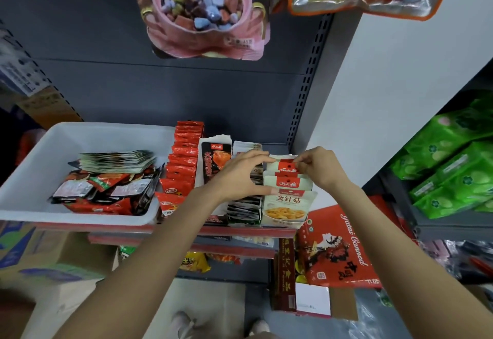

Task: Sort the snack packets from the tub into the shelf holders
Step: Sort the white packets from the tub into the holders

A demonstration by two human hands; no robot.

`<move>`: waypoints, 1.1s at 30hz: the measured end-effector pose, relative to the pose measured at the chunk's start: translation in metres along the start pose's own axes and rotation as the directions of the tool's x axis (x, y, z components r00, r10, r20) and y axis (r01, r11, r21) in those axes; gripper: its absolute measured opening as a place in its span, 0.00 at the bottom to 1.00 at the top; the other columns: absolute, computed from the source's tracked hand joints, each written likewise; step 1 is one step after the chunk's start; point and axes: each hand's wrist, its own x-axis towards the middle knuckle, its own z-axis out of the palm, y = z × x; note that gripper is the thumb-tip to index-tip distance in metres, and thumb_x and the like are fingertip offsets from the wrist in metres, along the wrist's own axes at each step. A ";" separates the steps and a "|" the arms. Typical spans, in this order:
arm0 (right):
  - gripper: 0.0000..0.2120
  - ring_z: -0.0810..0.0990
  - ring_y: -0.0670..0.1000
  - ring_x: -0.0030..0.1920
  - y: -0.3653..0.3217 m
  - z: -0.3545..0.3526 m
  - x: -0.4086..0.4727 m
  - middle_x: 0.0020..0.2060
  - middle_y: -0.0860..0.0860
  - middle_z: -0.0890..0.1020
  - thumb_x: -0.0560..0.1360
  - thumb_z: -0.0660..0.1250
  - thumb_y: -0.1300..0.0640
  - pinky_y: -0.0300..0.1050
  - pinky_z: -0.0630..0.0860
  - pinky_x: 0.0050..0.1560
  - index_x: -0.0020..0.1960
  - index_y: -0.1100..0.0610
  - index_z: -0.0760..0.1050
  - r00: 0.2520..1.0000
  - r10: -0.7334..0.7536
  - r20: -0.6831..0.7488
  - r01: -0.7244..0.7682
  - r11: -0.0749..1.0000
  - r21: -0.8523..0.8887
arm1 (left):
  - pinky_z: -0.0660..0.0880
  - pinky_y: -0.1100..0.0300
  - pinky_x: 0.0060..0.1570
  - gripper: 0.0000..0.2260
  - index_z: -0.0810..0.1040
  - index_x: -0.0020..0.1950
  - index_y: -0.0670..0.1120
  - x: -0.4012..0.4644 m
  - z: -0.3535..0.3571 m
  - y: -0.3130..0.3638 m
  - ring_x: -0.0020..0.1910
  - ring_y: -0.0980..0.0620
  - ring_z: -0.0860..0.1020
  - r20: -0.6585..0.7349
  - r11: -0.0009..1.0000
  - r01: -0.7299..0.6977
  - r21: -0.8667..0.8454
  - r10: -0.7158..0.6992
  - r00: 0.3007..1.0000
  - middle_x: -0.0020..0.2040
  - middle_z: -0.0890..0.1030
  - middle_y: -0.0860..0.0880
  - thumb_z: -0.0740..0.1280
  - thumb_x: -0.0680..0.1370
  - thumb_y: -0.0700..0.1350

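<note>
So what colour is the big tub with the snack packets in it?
White. The tub shows clearly in the head view, left of the hands.

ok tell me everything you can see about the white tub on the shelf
The white tub looks like smooth plastic, rectangular with rounded corners and a broad rim. It sits upright on the red-edged shelf, left of the red packet row, which stands beside its right wall. It is partly filled: red and black snack packets lie jumbled at the front, with a neater stack behind. Neither hand touches it.
</note>
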 end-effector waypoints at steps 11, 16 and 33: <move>0.12 0.79 0.48 0.48 -0.147 0.081 0.022 0.49 0.52 0.81 0.76 0.62 0.66 0.28 0.70 0.48 0.56 0.59 0.79 0.961 -0.274 -0.038 0.276 0.934 0.227 | 0.74 0.60 0.53 0.08 0.79 0.52 0.44 -0.051 -0.081 -0.101 0.47 0.52 0.79 -0.606 0.975 0.134 -0.175 -0.214 0.766 0.48 0.82 0.48 0.66 0.75 0.38; 0.14 0.78 0.56 0.56 -0.238 0.148 0.051 0.55 0.58 0.81 0.75 0.60 0.67 0.38 0.68 0.55 0.58 0.63 0.77 0.927 -0.373 0.045 0.357 0.912 0.204 | 0.73 0.54 0.57 0.12 0.77 0.57 0.39 -0.088 -0.127 -0.204 0.55 0.41 0.77 -0.574 0.900 0.382 -0.211 -0.431 0.697 0.55 0.79 0.39 0.68 0.74 0.38; 0.12 0.78 0.58 0.55 -0.328 0.285 0.119 0.55 0.57 0.79 0.77 0.61 0.60 0.47 0.75 0.53 0.58 0.56 0.79 0.968 -0.135 0.213 0.186 0.952 -0.241 | 0.65 0.57 0.64 0.25 0.68 0.70 0.43 -0.111 -0.172 -0.349 0.66 0.45 0.69 -0.249 0.849 0.523 -0.071 -0.523 0.815 0.67 0.70 0.44 0.69 0.73 0.42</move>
